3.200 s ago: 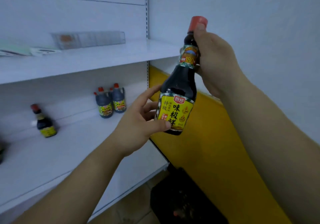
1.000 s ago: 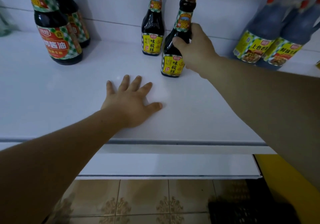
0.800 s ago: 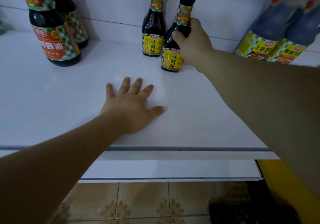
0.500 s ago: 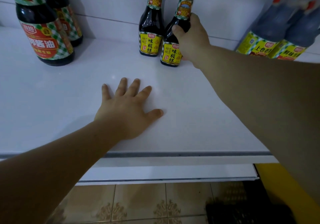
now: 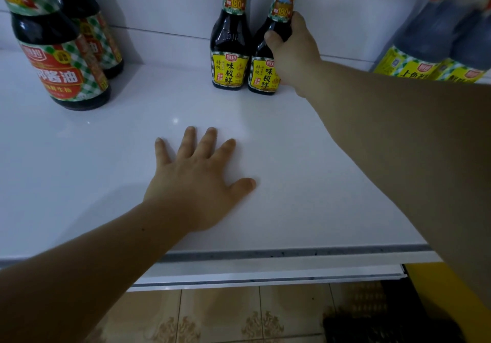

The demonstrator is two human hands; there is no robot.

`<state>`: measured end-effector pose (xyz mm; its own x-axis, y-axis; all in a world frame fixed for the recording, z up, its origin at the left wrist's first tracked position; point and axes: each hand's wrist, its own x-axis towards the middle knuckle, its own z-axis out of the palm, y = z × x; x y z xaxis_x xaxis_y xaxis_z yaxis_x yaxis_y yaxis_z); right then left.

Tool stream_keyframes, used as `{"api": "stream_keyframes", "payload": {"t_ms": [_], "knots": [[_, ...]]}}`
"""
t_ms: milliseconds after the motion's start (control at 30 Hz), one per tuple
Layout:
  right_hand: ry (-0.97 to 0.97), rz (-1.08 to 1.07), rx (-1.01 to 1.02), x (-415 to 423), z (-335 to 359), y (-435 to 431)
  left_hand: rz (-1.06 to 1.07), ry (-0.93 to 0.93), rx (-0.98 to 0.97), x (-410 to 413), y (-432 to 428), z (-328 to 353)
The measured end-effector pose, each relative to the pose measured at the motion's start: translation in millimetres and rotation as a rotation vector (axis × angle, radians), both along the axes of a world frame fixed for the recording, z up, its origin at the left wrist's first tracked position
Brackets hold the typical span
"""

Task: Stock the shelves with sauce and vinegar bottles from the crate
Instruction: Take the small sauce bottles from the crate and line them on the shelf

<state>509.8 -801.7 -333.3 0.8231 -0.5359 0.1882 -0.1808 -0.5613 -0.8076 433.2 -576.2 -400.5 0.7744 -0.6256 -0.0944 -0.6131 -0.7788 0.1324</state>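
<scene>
Dim, bluish light, small glare spot on the white shelf point(image 5: 175, 120), wide-angle bending and blur toward the edges.

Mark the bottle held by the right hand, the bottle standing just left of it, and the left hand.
held bottle point(image 5: 264, 77): head view, on its yellow label.
neighbouring bottle point(image 5: 230, 73): head view, on its yellow label.
left hand point(image 5: 196, 186): head view, on the back of the hand.

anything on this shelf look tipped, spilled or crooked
Nothing stands out. The bottle in the right hand stands upright beside its twin, labels forward. The shelf shows no spill; the left hand lies flat on it.
</scene>
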Motion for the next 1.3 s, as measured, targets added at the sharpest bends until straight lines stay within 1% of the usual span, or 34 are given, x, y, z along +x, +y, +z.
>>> {"api": "stream_keyframes", "payload": {"t_ms": [233, 367, 467, 567, 700, 867, 1000, 1067, 1133, 1200, 1300], "knots": [[0.021, 0.023, 0.001, 3, 0, 0, -0.001, 0.001, 0.005, 0, 1, 0], [0.124, 0.038, 0.027, -9, 2, 4, 0.009, 0.023, -0.002, 0, 2, 2], [0.171, 0.036, -0.031, -39, 7, 9, 0.013, 0.052, -0.006, 0, 1, 6], [0.281, 0.068, -0.147, -91, 7, 16, 0.024, 0.082, 0.011, 0, 1, 12], [0.395, 0.051, -0.181, -175, 4, 19, -0.019, 0.154, 0.067, -13, -8, 32], [0.418, -0.101, -0.132, -281, 9, 10, -0.263, 0.257, 0.026, -95, -48, 62], [0.447, -0.285, -0.052, -377, 8, -2, -0.509, 0.247, 0.052, -172, -75, 68], [0.459, -0.361, -0.015, -425, -1, -13, -0.622, 0.24, 0.065, -208, -90, 63], [0.487, -0.418, 0.0, -473, -18, -24, -0.705, 0.279, 0.07, -242, -106, 47], [0.548, -0.469, 0.081, -522, -44, -34, -0.758, 0.348, 0.119, -276, -121, 24], [0.637, -0.472, 0.17, -592, -90, -41, -0.797, 0.432, 0.208, -327, -142, -15]]}}
